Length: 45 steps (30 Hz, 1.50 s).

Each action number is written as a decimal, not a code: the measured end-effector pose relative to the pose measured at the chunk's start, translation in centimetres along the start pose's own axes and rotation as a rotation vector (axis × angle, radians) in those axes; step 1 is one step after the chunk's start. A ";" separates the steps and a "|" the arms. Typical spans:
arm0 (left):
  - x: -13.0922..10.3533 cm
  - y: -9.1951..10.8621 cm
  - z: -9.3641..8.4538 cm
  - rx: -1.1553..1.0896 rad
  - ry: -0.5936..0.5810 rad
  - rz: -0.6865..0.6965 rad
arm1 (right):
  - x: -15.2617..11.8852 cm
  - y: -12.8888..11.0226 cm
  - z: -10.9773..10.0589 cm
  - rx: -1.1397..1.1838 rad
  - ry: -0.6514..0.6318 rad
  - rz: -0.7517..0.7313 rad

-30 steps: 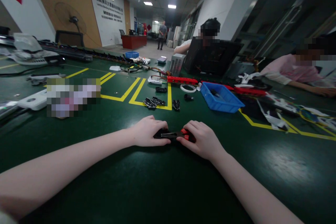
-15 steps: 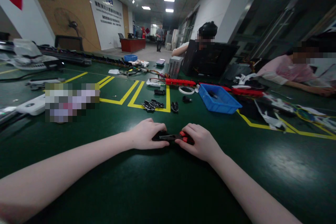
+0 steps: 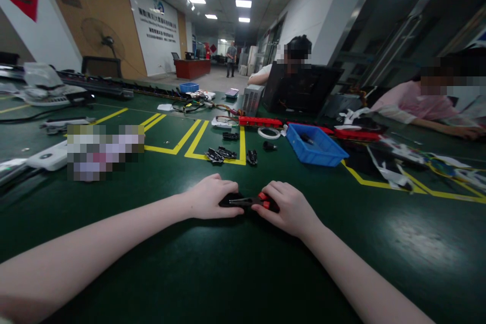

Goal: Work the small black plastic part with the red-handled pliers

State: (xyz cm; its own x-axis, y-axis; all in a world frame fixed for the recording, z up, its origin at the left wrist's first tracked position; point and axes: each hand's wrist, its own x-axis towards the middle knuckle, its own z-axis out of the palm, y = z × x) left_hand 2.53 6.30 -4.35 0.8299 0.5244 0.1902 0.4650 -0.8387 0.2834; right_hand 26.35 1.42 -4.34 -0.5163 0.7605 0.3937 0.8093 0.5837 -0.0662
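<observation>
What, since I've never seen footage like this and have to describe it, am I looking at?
There is no robot here: these are a person's two bare hands. Every picture comes from one camera worn on the head, looking forward and down. The right hand grips dark metal pliers with red handles. The left hand holds a small black part at their nose; its details are hidden. On the dark green table, beyond the hands, lie several loose black pieces, a white ring and an open blue plastic bin.
</observation>
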 end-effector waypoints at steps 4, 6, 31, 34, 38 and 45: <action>0.0 0.0 0.0 0.013 0.002 0.026 | 0.1 -0.2 -0.2 -0.006 -0.007 0.006; 0.0 0.0 -0.1 0.004 0.001 0.028 | 0.1 -0.2 -0.2 -0.001 0.007 0.013; 0.1 -0.2 0.0 -0.034 -0.012 0.040 | -0.1 -0.5 -0.3 0.021 0.098 0.039; 0.1 -0.2 0.0 -0.037 -0.007 0.039 | -0.1 -0.4 -0.4 0.022 0.099 0.048; 0.1 -0.2 0.0 -0.029 -0.005 0.041 | 0.0 -0.5 -0.3 0.000 0.073 0.051; 0.1 -0.2 0.1 -0.020 0.004 0.041 | 0.0 -0.7 -0.1 -0.024 0.038 0.035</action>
State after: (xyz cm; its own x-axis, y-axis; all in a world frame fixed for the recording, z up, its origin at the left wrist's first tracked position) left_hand 2.53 6.50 -4.46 0.8470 0.4899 0.2061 0.4238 -0.8566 0.2943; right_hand 25.79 0.93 -4.18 -0.4772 0.7683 0.4266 0.8332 0.5499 -0.0586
